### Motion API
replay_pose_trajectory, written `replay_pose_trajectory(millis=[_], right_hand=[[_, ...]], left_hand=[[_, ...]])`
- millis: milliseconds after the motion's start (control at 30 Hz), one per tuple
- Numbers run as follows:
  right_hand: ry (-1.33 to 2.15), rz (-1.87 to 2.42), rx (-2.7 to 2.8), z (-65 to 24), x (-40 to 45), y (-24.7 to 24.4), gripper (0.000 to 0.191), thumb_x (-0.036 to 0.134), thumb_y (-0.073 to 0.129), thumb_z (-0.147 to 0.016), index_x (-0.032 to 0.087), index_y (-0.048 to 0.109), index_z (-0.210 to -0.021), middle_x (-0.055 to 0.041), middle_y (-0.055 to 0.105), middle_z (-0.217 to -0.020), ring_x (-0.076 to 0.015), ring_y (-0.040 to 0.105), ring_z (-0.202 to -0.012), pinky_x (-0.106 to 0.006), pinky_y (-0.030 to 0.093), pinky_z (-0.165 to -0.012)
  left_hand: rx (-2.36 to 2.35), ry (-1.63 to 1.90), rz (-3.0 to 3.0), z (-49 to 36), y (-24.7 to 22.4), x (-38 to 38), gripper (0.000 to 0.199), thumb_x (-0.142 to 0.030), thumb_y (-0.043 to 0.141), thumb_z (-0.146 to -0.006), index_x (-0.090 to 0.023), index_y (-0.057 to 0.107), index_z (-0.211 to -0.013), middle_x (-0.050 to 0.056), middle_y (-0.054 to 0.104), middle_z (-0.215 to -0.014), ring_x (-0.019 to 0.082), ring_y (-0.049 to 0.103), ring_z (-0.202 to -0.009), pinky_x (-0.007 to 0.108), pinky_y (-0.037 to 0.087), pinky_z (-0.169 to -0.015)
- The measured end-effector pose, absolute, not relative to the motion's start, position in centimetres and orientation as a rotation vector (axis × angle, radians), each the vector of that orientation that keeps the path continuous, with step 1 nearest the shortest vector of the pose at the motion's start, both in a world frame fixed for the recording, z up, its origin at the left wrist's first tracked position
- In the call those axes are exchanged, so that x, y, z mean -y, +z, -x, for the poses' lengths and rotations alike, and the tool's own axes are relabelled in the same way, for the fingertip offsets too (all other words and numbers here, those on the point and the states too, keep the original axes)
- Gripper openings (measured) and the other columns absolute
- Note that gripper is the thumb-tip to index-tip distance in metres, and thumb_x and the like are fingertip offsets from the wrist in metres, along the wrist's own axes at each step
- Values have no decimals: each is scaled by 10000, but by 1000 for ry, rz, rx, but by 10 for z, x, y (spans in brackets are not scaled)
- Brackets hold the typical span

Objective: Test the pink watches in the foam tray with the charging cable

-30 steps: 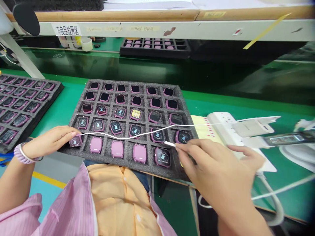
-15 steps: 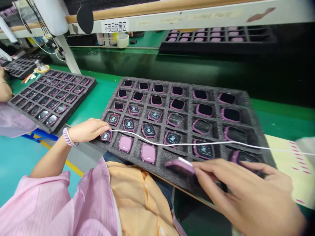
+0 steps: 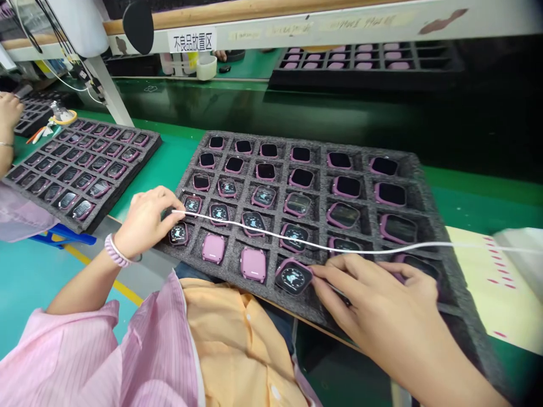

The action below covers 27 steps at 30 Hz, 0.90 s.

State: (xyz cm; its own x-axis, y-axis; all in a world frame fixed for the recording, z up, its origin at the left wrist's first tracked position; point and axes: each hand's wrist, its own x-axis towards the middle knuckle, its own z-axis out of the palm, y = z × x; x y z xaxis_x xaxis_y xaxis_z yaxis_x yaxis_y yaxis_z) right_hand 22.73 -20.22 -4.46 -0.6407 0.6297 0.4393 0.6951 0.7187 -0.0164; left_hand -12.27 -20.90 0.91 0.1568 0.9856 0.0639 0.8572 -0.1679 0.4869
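Between the thumb and fingers of my left hand (image 3: 148, 217) is the end of a white cable (image 3: 237, 224), at the left edge of a dark foam tray (image 3: 271, 233). The cable runs rightward above the tray. My right hand (image 3: 369, 299) pinches the right edge of a purple watch (image 3: 293, 277), whose lit screen faces up at a front compartment. Two watches lie back side up to its left, one a pink-purple watch (image 3: 253, 264). Below my left hand sits a lit watch (image 3: 179, 233). Other watches in the tray show lit or dark screens.
Another filled foam tray (image 3: 155, 148) stands at the left, near a person's hand (image 3: 9, 110). A yellow sheet (image 3: 487, 271) with red marks lies at the right. Beyond the dark strip are a third tray (image 3: 352, 73) and a tape roll (image 3: 206, 68).
My left hand has lifted off the front-left watch with the cable end. The watch in my right hand has turned from edge-on to screen up and sits lower at its compartment.
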Motion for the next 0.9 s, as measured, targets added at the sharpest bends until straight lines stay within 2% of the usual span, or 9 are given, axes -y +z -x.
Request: replay_pose_trajectory(millis=[67,167,267,433,567,667,733,833,900], right_hand=[[-203,1034,2499,-227,203,-46,456,235,273,-1099,170,645,-842,-40,618,-790,-179,603,-636,-428,301,-769],[-180,1041,2523,-228,203,-46,458,242,275,-1097,166,658,-856,-44,622,-811,-176,599,-650,-437,302,-804],[-147,1068,2540,-228,203,-45,449,235,296,-1088,169,675,-856,-50,616,-825,-188,602,-694,-432,306,-815],[-108,1069,2550,-227,201,-43,427,200,342,-1066,176,706,-843,-40,593,-811,-175,585,-690,-436,306,-870],[-149,1048,2612,-226,196,-41,414,144,376,-1034,188,720,-808,-28,584,-768,-164,561,-658,-440,304,-893],[-234,1047,2635,-223,197,-36,467,139,340,-1052,180,709,-770,-34,603,-760,-185,581,-674,-467,288,-897],[-329,1118,2577,-220,201,-29,476,148,338,-1064,175,699,-755,-44,627,-771,-207,587,-681,-494,272,-904],[-445,1247,2464,-213,212,-18,369,151,435,-1052,169,699,-795,-58,665,-824,-223,588,-682,-500,270,-906],[-447,1243,2434,-208,217,-12,311,139,484,-1037,170,690,-806,-56,681,-847,-221,598,-690,-487,278,-902]], left_hand=[[-1628,565,-2142,106,4,217,153,-317,615,-942,-202,702,-890,24,700,-910,171,612,-876,316,404,-835],[-1466,396,-2256,82,-4,227,88,-260,650,-935,-226,698,-870,-15,708,-866,156,600,-845,368,341,-909],[-1497,261,-2538,68,-8,230,47,-251,676,-921,-218,676,-887,-5,706,-880,192,579,-872,449,288,-995],[-1420,31,-2978,58,1,227,98,-182,558,-966,-186,654,-946,41,678,-875,230,561,-875,461,344,-987],[-1334,-72,-3019,56,8,221,159,-132,494,-969,-171,643,-927,46,670,-817,226,574,-833,442,385,-972],[-1347,-5,-2840,67,11,210,133,-200,539,-960,-175,662,-1003,51,695,-845,218,605,-825,420,404,-970],[-1319,121,-2615,80,11,199,209,-303,538,-983,-187,661,-1105,52,721,-927,204,634,-855,374,424,-937],[-1197,265,-2300,97,11,187,321,-409,458,-1023,-196,665,-1146,49,739,-1044,178,664,-918,300,436,-870],[-1143,261,-2210,101,9,185,357,-427,424,-1031,-200,684,-1124,47,743,-1064,175,665,-943,297,419,-893]])
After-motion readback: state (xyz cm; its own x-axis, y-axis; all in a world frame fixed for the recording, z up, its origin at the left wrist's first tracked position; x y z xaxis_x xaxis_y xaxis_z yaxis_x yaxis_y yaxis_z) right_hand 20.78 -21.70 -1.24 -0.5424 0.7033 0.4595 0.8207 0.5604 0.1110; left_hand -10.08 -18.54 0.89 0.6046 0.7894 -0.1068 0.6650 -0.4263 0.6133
